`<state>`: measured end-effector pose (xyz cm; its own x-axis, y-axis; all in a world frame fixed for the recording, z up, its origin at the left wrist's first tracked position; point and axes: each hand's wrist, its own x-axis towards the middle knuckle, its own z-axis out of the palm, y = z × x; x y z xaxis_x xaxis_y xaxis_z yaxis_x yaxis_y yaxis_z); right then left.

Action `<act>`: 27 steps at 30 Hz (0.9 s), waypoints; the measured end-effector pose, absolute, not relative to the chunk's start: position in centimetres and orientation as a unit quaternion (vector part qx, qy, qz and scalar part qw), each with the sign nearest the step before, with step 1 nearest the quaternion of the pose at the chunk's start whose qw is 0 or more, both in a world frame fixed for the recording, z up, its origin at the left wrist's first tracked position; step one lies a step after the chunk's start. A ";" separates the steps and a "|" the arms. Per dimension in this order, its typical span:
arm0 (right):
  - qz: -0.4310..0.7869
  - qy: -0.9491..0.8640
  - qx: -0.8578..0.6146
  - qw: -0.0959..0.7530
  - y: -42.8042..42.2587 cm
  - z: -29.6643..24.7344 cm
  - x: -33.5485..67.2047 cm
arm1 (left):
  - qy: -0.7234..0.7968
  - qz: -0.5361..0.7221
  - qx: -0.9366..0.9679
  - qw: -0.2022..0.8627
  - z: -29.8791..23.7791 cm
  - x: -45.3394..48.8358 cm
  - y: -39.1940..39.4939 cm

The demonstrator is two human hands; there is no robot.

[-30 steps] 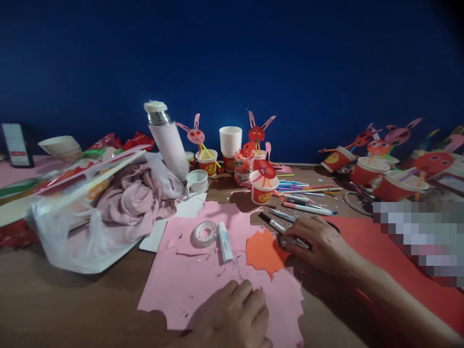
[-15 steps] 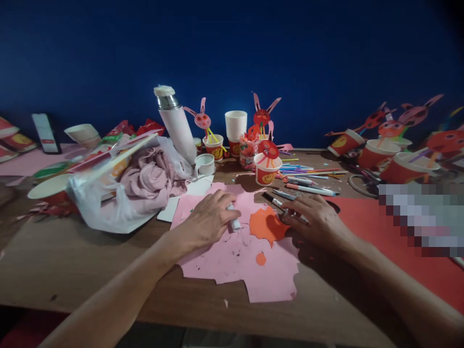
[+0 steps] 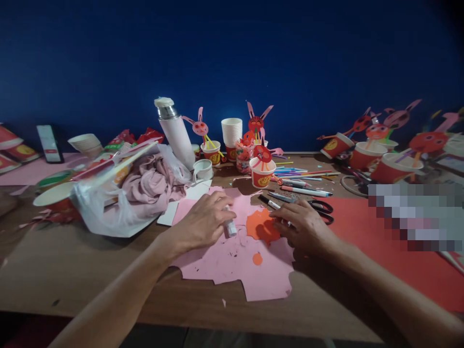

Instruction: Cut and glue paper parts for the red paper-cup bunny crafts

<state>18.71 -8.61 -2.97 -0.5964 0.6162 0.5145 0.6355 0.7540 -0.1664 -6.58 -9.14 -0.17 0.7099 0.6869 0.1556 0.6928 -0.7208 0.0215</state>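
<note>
My left hand point(image 3: 209, 220) is closed around a small white tube that looks like a glue stick point(image 3: 230, 227), its end pointing down over the pink paper point(image 3: 253, 278). On that sheet lies an orange paper cutout point(image 3: 259, 224) with a jagged edge, and below it a small orange paper circle point(image 3: 257, 259). My right hand point(image 3: 306, 224) is at the cutout's right edge, thumb and fingers apart; whether they touch it is hard to see. Black scissors handles point(image 3: 322, 209) show behind that hand, the blades hidden. A black-capped marker point(image 3: 268, 201) lies beyond its fingertips.
A red cup point(image 3: 261, 174) with a paper figure stands ahead, beside several straws point(image 3: 300, 172) and pens point(image 3: 308, 191). At left are a plastic bag point(image 3: 112, 217) and a white thermos point(image 3: 177, 135). Red paper point(image 3: 362, 237) and more decorated cups point(image 3: 395, 166) are at right.
My right hand has shifted slightly left toward the orange cutout, uncovering more of the scissors handles. My left hand still grips the white tube. The view has turned a little.
</note>
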 end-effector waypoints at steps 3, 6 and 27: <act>-0.011 -0.894 -0.349 0.279 -8.5 -3.1 18.7 | -0.370 -0.070 -0.926 0.006 -0.4 -6.7 -9.4; -0.003 -0.891 -0.345 0.294 -8.4 -3.0 18.7 | -0.349 -0.101 -0.932 0.004 -0.1 -6.2 -9.5; 0.287 -0.788 -0.433 0.330 -10.6 -2.6 17.8 | -0.380 -0.258 -0.856 -0.237 -0.3 -2.9 -11.5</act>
<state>17.77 -10.55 -2.65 -0.4077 0.8717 0.2720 0.4931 0.4609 -0.7378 -2.91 -11.49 -0.34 0.5783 0.7729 0.2613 0.5283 -0.5988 0.6020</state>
